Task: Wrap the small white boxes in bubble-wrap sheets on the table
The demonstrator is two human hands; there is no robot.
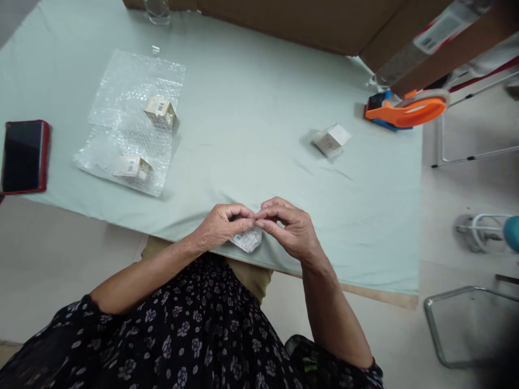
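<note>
A small box wrapped in clear plastic [248, 241] lies at the front edge of the cloth-covered table, right under my hands. My left hand [229, 222] is closed in a pinch over its far side, thumb and forefinger meeting the other hand's fingertips. From the right, my right hand [286, 224] also pinches at that same spot, just above the box. Whatever is between the fingertips is too small to make out. The far part of the box is hidden by the fingers.
Two small boxes, a gold-and-white box [160, 112] and another [133, 167], rest on bubble wrap [121, 89] at left. Beyond it lies a phone [24, 156]. On the right are a wrapped box [331, 140] and an orange tape dispenser [405, 111]. Cardboard [275, 21] stands behind.
</note>
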